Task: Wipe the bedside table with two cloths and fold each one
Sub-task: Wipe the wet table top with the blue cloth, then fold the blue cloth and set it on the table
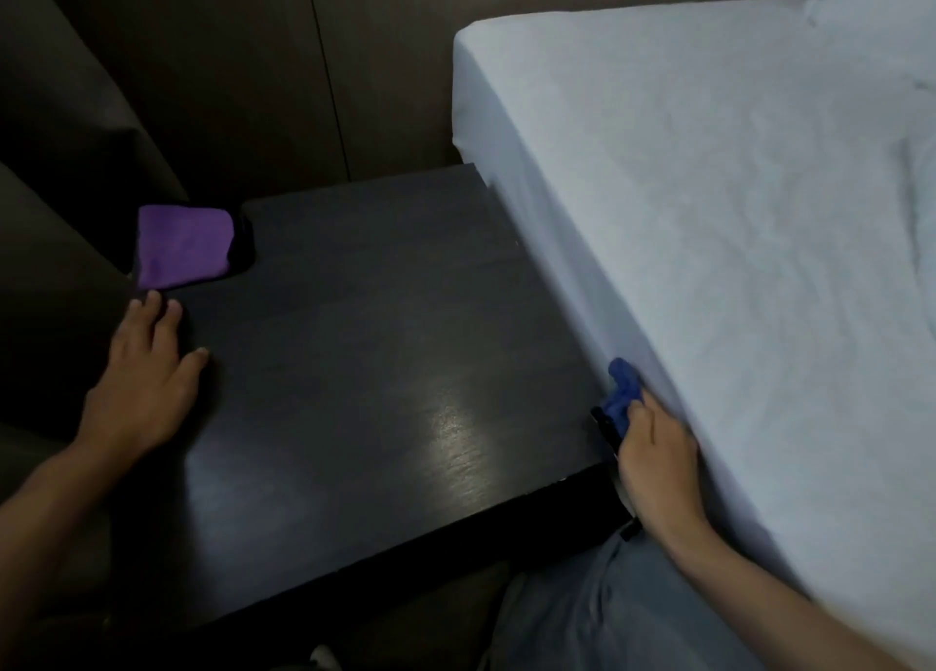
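Note:
The dark wooden bedside table (pixel 364 346) fills the middle of the view. A folded purple cloth (pixel 185 246) with a black edge lies at its far left corner. My left hand (pixel 144 381) rests flat on the table's left side, fingers spread, fingertips just short of the purple cloth. My right hand (pixel 653 452) is at the table's right edge, against the bed, bunched around a blue cloth (pixel 622 392) that sticks up from my fingers in the gap between table and mattress.
A bed with a pale blue sheet (pixel 734 224) presses against the table's right side. Dark wall panels (pixel 253 72) stand behind. A dark upholstered surface (pixel 45 265) borders the left. My jeans-clad leg (pixel 608 609) is below the table's near edge.

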`<state>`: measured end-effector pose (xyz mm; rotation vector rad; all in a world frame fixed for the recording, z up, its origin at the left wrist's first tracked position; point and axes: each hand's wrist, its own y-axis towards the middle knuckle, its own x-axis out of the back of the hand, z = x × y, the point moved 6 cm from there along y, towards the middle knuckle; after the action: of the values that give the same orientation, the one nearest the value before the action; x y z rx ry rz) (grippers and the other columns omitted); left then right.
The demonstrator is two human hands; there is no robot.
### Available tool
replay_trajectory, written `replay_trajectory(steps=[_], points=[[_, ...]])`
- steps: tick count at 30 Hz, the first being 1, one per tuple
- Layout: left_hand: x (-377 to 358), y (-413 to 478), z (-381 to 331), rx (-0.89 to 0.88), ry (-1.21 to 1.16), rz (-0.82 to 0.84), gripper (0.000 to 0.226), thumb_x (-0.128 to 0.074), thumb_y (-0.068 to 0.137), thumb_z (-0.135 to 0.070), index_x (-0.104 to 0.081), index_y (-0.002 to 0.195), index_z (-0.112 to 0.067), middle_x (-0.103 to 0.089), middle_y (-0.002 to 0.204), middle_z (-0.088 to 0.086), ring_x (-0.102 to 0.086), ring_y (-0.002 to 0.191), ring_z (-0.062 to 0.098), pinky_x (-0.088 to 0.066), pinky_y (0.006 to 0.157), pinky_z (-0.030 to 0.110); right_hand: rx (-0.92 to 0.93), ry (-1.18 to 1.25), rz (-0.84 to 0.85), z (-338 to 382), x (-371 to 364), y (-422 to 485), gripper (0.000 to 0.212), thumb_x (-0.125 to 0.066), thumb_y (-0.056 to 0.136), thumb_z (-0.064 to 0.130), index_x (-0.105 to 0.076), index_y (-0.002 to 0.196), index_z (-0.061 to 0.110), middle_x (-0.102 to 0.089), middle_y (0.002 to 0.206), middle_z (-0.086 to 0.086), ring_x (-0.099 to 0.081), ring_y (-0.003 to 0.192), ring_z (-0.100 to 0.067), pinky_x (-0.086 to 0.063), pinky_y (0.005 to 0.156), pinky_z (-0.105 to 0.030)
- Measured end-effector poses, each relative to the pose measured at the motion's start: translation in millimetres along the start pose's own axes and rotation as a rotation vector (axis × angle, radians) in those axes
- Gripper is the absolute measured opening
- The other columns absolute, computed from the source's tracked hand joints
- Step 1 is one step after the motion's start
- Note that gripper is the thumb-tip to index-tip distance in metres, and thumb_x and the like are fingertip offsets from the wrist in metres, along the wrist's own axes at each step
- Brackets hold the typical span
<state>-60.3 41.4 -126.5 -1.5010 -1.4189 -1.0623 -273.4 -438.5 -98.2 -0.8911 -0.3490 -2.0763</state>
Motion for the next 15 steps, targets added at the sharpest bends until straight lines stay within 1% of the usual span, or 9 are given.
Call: replay_trajectory(steps=[2,3,5,7,9,11,12,13,15], points=[[1,6,3,0.059,-0.028,0.063,0.063,-0.053,0.101,-0.021,-0.023,0.154,-0.004,-0.006,0.166,0.012,0.002,0.152,0.025,-0.005,0.122,0.046,0.073,0.116,-0.012,32,5,-1,0.060,-0.025,0.091,0.038,-0.054,0.142,0.025,-0.063,0.136,-0.002,-0.056,0.125,-0.021,-0.040,0.099,-0.023],[4,8,3,0.097,-0.035,0.103,0.064,-0.054,0.100,-0.022,-0.024,0.154,-0.005,-0.006,0.166,0.011,0.002,0.152,0.025,-0.007,0.122,0.049,0.109,0.155,-0.010,50,4,-3,0.056,-0.027,0.094,0.036,-0.056,0.141,0.024,-0.064,0.135,-0.001,-0.057,0.124,-0.018,-0.040,0.098,-0.017],[14,10,-3,0.150,0.012,0.149,0.062,-0.059,0.097,-0.026,-0.034,0.151,-0.008,-0.014,0.165,0.014,-0.006,0.152,0.030,-0.013,0.121,0.053,0.139,0.214,0.020,78,-4,-3,0.041,-0.035,0.103,0.019,-0.064,0.131,0.014,-0.067,0.130,-0.005,-0.059,0.118,-0.018,-0.034,0.086,0.000],[30,8,-23,0.154,0.057,0.084,0.048,-0.061,0.093,-0.028,-0.054,0.136,-0.009,-0.034,0.152,0.025,-0.026,0.143,0.043,-0.024,0.116,0.056,0.155,0.303,0.083,105,-16,0,0.038,-0.036,0.104,0.007,-0.065,0.127,0.007,-0.065,0.131,-0.002,-0.056,0.119,-0.013,-0.027,0.079,0.007],[44,2,-55,0.080,0.011,-0.011,0.036,-0.060,0.089,-0.030,-0.066,0.117,-0.008,-0.048,0.131,0.029,-0.044,0.123,0.049,-0.036,0.107,0.055,0.119,0.466,0.184,128,-33,3,0.039,-0.034,0.104,0.009,-0.065,0.128,0.009,-0.065,0.130,0.002,-0.057,0.119,-0.006,-0.031,0.086,0.002],[51,-5,-95,-0.031,-0.205,-0.006,0.024,-0.057,0.091,-0.030,-0.069,0.105,-0.015,-0.056,0.121,0.020,-0.052,0.116,0.041,-0.040,0.103,0.047,-0.034,0.718,0.290,143,-51,3,0.037,-0.036,0.103,0.021,-0.069,0.120,0.016,-0.071,0.118,0.002,-0.064,0.113,-0.011,-0.044,0.094,-0.018],[50,-7,-116,-0.051,-0.376,0.077,0.017,-0.055,0.094,-0.029,-0.069,0.099,-0.021,-0.060,0.118,0.013,-0.056,0.114,0.032,-0.041,0.103,0.043,-0.135,0.846,0.344,150,-61,2,0.035,-0.039,0.102,0.027,-0.071,0.114,0.017,-0.074,0.110,-0.002,-0.067,0.109,-0.017,-0.048,0.098,-0.029],[48,-11,-138,-0.039,-0.569,0.199,0.019,-0.051,0.098,-0.031,-0.070,0.098,-0.025,-0.065,0.116,0.008,-0.060,0.112,0.026,-0.043,0.103,0.043,-0.212,0.976,0.414,160,-69,-1,0.036,-0.042,0.101,0.031,-0.071,0.115,0.015,-0.074,0.107,-0.006,-0.068,0.108,-0.023,-0.050,0.100,-0.037],[41,-22,-178,0.034,-0.937,0.436,0.030,-0.044,0.102,-0.036,-0.069,0.111,-0.022,-0.069,0.119,0.008,-0.067,0.108,0.023,-0.047,0.103,0.048,-0.287,1.190,0.559,180,-80,-6,0.044,-0.041,0.100,0.033,-0.066,0.124,0.007,-0.073,0.110,-0.012,-0.067,0.108,-0.028,-0.053,0.097,-0.038]])
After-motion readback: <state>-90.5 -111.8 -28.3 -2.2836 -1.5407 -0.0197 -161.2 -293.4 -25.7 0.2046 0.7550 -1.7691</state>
